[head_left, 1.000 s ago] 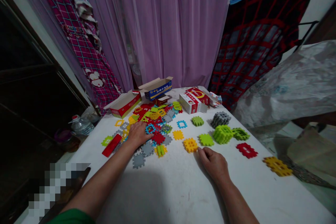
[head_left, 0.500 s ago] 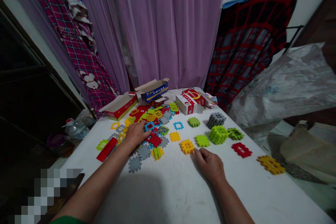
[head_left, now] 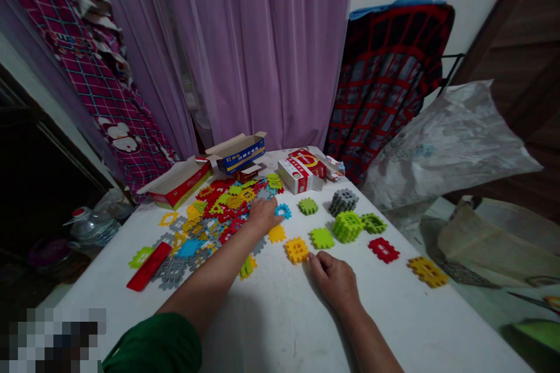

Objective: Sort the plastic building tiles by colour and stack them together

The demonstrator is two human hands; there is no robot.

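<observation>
One white-covered bench (head_left: 289, 315) carries everything at hand. Three cartons stand along its far edge: a long red carton (head_left: 181, 183) towards the far left corner, a blue carton (head_left: 242, 157) behind the heap, and a red-and-white carton (head_left: 296, 178) towards the far right corner. A heap of toothed plastic tiles (head_left: 234, 201) spreads across the left half.

The hands are apart. The right hand (head_left: 336, 285) is loosely curled on the bench, its thumb side just beside the yellow stack (head_left: 297, 250), with nothing visible in its grasp. The left hand (head_left: 263, 215) reaches over the heap's right side; I cannot tell whether its fingers are closed.

The green stack (head_left: 347, 226) and grey stack (head_left: 343, 201) sit towards the right edge; lifted whole, they might slide apart, so I would take them low by opposite sides.

Smallest is the blue frame (head_left: 289, 213), about mid-bench, at the left hand's fingertips. It looks feather-light, smooth and fairly stiff, though thin; its open centre should give a little under a hard squeeze. A light pinch on one toothed side ought to hold it, the teeth stopping slips.
</observation>
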